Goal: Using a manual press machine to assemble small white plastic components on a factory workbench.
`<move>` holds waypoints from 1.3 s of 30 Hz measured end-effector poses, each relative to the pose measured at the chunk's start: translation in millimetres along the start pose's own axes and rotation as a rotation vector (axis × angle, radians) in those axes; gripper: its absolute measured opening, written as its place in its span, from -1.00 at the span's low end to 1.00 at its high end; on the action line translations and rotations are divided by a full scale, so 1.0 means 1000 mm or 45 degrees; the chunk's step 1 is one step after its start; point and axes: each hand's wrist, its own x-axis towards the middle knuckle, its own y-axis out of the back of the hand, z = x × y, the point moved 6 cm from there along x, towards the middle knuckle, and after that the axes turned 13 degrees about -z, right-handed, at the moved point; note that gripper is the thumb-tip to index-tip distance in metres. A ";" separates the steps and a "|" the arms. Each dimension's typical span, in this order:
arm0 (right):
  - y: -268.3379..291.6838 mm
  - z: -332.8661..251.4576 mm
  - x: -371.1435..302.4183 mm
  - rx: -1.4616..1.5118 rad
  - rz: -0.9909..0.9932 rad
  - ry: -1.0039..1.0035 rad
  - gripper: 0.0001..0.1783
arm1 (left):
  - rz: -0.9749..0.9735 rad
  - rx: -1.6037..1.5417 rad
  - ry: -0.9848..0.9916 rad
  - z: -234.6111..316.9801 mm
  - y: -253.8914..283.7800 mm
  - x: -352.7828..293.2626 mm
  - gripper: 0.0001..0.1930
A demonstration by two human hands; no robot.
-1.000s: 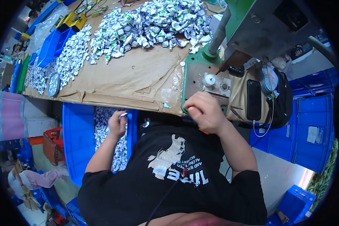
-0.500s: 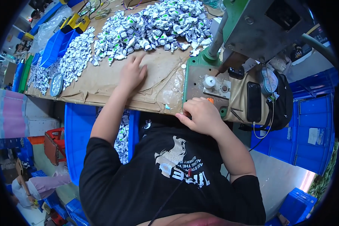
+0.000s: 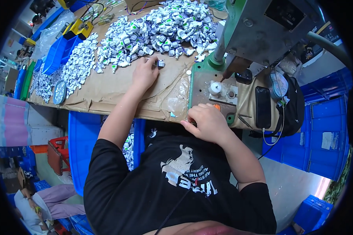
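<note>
We count one press, upper right; left hand, upper centre, at one white piece; right hand, centre; cannot tell either grip.

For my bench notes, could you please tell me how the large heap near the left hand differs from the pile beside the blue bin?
The large heap is wider and bulkier, while the pile beside the blue bin is narrower and looks flatter. The large heap is flecked with bright green; the pile shows none clearly. Both look mostly whitish and lie on the same brown-covered table.
</note>
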 end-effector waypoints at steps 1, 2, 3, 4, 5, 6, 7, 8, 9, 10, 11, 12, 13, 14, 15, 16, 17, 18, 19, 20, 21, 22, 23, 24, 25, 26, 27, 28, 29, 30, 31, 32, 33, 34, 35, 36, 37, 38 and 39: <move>0.000 -0.001 0.000 -0.014 -0.004 0.011 -0.66 | -0.073 -0.070 0.062 0.007 0.005 -0.006 -0.63; 0.000 -0.002 0.001 -0.027 -0.006 0.021 -0.66 | -0.074 -0.070 0.067 0.007 0.004 -0.007 -0.63; -0.001 -0.002 0.000 -0.026 -0.009 0.021 -0.66 | -0.039 -0.041 0.026 0.008 0.005 -0.008 -0.65; -0.001 -0.001 0.001 -0.035 -0.006 0.009 -0.67 | 0.000 -0.011 -0.016 0.010 0.007 -0.008 -0.67; -0.001 -0.001 0.002 -0.045 -0.001 -0.004 -0.67 | 0.003 -0.012 -0.017 0.010 0.006 -0.007 -0.67; 0.000 0.000 0.003 -0.048 0.002 -0.004 -0.67 | 0.046 0.021 -0.055 0.012 0.007 -0.006 -0.69; 0.000 -0.001 0.003 -0.044 0.009 0.000 -0.67 | 0.087 0.054 -0.089 0.014 0.007 -0.008 -0.70; 0.000 -0.001 0.004 -0.040 0.018 0.005 -0.67 | 0.089 0.056 -0.088 0.015 0.006 -0.009 -0.70; 0.000 -0.001 0.005 -0.040 0.019 0.009 -0.67 | 0.092 0.079 -0.132 0.019 0.006 -0.009 -0.68; 0.000 -0.003 0.007 -0.045 0.034 0.022 -0.68 | 0.100 0.104 -0.170 0.023 0.006 -0.012 -0.67; 0.000 -0.004 0.010 -0.048 0.046 0.045 -0.68 | 0.073 0.072 -0.176 0.020 0.003 -0.015 -0.65; 0.000 -0.007 0.011 -0.049 0.042 0.077 -0.68 | 0.066 0.046 -0.187 0.021 -0.002 -0.018 -0.67; 0.001 -0.006 0.011 -0.067 0.055 0.065 -0.68 | 0.050 0.000 -0.146 0.028 0.000 -0.025 -0.66; 0.000 -0.010 0.012 -0.083 0.062 0.081 -0.69 | 0.152 -0.037 -0.250 0.026 -0.004 -0.030 -0.69; -0.001 -0.008 0.012 -0.076 0.034 0.045 -0.69 | 0.155 -0.085 -0.262 0.031 -0.008 -0.031 -0.74; 0.000 -0.008 0.013 -0.071 0.003 0.042 -0.69 | 0.130 -0.157 -0.187 0.033 -0.016 -0.031 -0.78; -0.002 -0.006 0.009 -0.082 0.023 0.041 -0.70 | -0.025 -0.010 -0.139 0.035 -0.025 -0.022 -0.77; -0.002 -0.006 0.006 -0.053 0.055 0.037 -0.72 | 0.077 -0.108 -0.314 0.035 -0.032 -0.024 -0.77; -0.005 -0.004 0.004 -0.054 0.052 0.020 -0.75 | 0.248 -0.178 -0.404 0.044 -0.027 -0.029 -0.81; -0.006 -0.004 0.002 -0.063 0.043 -0.012 -0.77 | 0.183 -0.116 -0.395 0.046 -0.032 -0.031 -0.78; -0.006 -0.008 0.000 -0.010 0.057 0.012 -0.79 | 0.193 -0.123 -0.414 0.045 -0.033 -0.034 -0.76; -0.004 -0.009 -0.001 0.040 0.069 0.019 -0.80 | 0.199 -0.141 -0.443 0.046 -0.033 -0.038 -0.73; -0.005 -0.011 -0.001 0.034 0.051 0.067 -0.80 | 0.228 -0.121 -0.406 0.044 -0.029 -0.041 -0.73; -0.005 -0.010 -0.001 0.044 0.056 0.082 -0.81 | 0.217 -0.134 -0.426 0.044 -0.027 -0.044 -0.73; -0.005 -0.008 0.000 0.055 0.070 0.087 -0.82 | 0.200 -0.150 -0.459 0.044 -0.027 -0.044 -0.73; -0.006 -0.008 0.002 0.053 0.061 0.109 -0.82 | 0.213 -0.140 -0.443 0.042 -0.029 -0.043 -0.73; -0.007 -0.008 0.004 0.045 0.054 0.121 -0.83 | 0.187 -0.236 -0.422 0.039 -0.031 -0.042 -0.75; -0.006 -0.009 0.004 0.024 0.060 0.131 -0.83 | 0.170 -0.332 -0.417 0.038 -0.026 -0.040 -0.77; -0.006 -0.011 0.004 0.007 0.081 0.144 -0.83 | 0.133 -0.374 -0.392 0.036 -0.023 -0.039 -0.77; -0.005 -0.014 0.003 -0.002 0.087 0.152 -0.83 | 0.146 -0.370 -0.397 0.037 -0.018 -0.040 -0.77; -0.006 -0.013 0.004 -0.011 0.072 0.137 -0.83 | 0.045 -0.464 -0.293 0.036 -0.017 -0.039 -0.75; -0.006 -0.012 0.005 -0.019 0.058 0.121 -0.84 | -0.055 -0.557 -0.189 0.033 -0.019 -0.038 -0.74; -0.005 -0.012 0.008 -0.017 0.060 0.123 -0.84 | -0.055 -0.553 -0.190 0.032 -0.020 -0.036 -0.74; -0.004 -0.012 0.008 -0.017 0.068 0.120 -0.84 | -0.036 -0.544 -0.193 0.032 -0.020 -0.036 -0.74; -0.004 -0.012 0.008 -0.019 0.076 0.118 -0.84 | -0.016 -0.534 -0.198 0.032 -0.020 -0.037 -0.73; -0.005 -0.012 0.008 -0.017 0.078 0.117 -0.84 | -0.018 -0.532 -0.199 0.031 -0.020 -0.036 -0.73; -0.005 -0.011 0.008 -0.005 0.087 0.118 -0.84 | -0.036 -0.494 -0.188 0.032 -0.021 -0.036 -0.73; -0.005 -0.011 0.007 0.006 0.097 0.118 -0.85 | -0.054 -0.456 -0.178 0.032 -0.021 -0.036 -0.73; -0.005 -0.011 0.007 0.006 0.099 0.118 -0.85 | -0.054 -0.455 -0.180 0.032 -0.021 -0.036 -0.73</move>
